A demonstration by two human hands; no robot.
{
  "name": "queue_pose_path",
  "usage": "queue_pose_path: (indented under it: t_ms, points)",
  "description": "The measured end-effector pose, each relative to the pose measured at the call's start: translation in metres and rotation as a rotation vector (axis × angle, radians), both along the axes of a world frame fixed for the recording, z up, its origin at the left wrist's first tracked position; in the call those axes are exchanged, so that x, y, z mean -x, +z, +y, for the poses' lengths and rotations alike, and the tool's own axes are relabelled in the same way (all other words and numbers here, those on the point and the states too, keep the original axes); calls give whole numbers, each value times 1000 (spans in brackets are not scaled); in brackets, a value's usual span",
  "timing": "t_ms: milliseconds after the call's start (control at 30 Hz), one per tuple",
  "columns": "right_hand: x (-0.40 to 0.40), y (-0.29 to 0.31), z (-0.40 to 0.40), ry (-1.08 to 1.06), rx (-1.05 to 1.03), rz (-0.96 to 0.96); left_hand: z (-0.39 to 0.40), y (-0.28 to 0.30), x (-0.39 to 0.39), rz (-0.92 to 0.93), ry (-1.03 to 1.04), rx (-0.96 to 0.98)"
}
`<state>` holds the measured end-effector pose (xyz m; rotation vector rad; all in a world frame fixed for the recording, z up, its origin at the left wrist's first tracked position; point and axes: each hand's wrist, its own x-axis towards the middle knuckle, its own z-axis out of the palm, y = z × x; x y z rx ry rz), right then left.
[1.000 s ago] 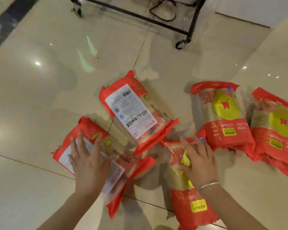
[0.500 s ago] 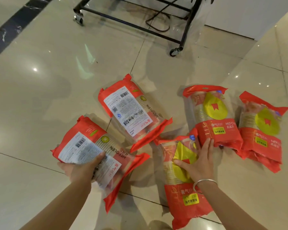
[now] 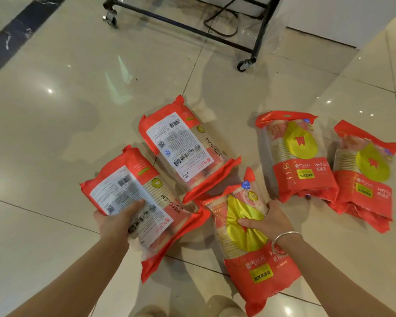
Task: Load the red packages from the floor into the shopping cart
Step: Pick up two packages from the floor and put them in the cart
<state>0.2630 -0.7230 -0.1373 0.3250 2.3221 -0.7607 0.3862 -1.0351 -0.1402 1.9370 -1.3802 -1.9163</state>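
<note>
Head view, looking down on a glossy cream tiled floor (image 3: 55,138): five red packages of stacked paper cups, plus one wheeled cart. Item one, label-side package (image 3: 144,202), near left, white printed back panel upward, gripped by the left hand (image 3: 118,221) with the thumb curled over the panel and the fingers hidden beneath it. Item two, gold-front package (image 3: 249,243), near centre, gold emblem upward, held by the right hand (image 3: 266,221), thumb pressed on the gold foil, fingers wrapped round its right edge; a silver bangle (image 3: 284,237) sits on that wrist. Whether either held package is clear of the floor cannot be told. Item three, second label-side package (image 3: 185,147), lying flat just beyond the first two, barcode end farthest. Item four, upright-facing package (image 3: 295,154), right of centre, flat on the floor. Item five, rightmost package (image 3: 366,175), just beside item four, their edges touching. Shopping cart (image 3: 192,28), far centre: only the black lower frame and two castors show. A dark floor stripe (image 3: 21,35) crosses the far left corner.
</note>
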Motion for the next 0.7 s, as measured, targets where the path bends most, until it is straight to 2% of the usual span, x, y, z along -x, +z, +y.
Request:
queue_pose_path:
  t_ms: [167,333,500,700]
  points:
    - [0,21,-4,-25,73,72,-1,25,13,79,-248,123]
    - [2,89,-2,-194,186,166,-7,100,44,177,-443,129]
    - [17,222,-12,-403,318,244,0,229,78,248,-618,147]
    - [36,426,-2,-503,353,326,13,430,115,350,-737,147]
